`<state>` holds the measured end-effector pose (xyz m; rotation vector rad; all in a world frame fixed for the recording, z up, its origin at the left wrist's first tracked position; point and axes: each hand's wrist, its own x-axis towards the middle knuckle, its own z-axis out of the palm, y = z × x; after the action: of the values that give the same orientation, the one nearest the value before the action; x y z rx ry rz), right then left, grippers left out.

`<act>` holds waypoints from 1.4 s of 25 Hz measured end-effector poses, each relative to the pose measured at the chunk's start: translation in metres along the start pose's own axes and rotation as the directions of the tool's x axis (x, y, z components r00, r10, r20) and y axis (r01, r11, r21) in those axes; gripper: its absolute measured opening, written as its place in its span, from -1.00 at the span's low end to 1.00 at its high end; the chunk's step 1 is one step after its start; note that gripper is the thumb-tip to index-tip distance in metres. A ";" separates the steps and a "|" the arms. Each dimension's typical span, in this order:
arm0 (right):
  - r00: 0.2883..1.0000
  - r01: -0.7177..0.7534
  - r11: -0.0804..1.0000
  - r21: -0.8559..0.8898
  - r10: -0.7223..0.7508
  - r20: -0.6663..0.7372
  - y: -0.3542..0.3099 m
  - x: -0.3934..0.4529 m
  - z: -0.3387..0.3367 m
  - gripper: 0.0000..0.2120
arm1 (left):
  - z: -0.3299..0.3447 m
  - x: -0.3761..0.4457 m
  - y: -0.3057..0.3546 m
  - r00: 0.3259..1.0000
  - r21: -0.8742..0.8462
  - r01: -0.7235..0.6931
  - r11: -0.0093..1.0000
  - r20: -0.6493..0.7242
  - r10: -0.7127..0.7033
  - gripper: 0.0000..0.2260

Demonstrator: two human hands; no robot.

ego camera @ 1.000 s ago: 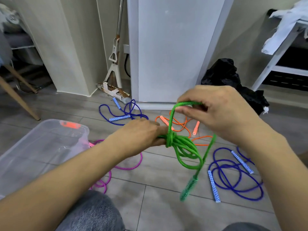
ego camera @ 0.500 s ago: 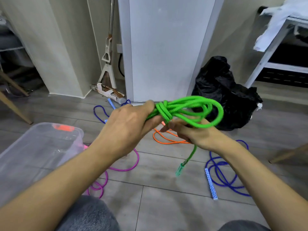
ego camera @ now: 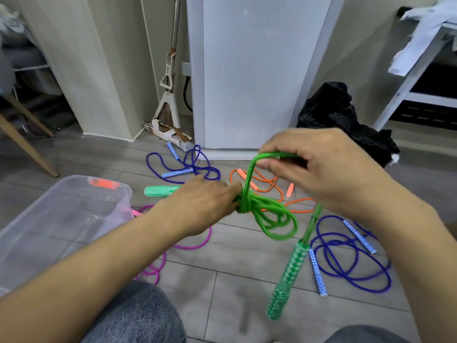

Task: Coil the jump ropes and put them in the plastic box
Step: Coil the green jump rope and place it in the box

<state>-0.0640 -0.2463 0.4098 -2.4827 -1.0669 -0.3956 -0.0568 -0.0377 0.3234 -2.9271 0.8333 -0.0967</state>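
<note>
At the frame's centre, the left hand (ego camera: pixel 202 206) gripped the green jump rope (ego camera: pixel 269 219) bundle, now lowered from half a second before, while the right hand (ego camera: pixel 319 167) had risen, pinching a strand, right of the plastic box (ego camera: pixel 61 219).

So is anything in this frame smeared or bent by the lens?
Head view: the dangling green handle and the other green handle beside the left hand are motion-blurred; the right hand is slightly soft; the floor ropes stay sharp. Wide-angle distortion tilts the white panel and walls. Lighting is even, no glare.
</note>
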 end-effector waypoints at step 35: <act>0.942 -0.300 0.832 0.466 0.337 0.004 0.051 -0.025 0.011 -0.84 | 0.010 -0.003 -0.014 0.975 -0.805 -0.038 0.592 0.100 0.198 -0.86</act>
<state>-0.0415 -0.2887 0.3769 -2.1340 -0.6030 -0.1140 -0.0515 -0.0238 0.3150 -3.5666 1.3142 0.7625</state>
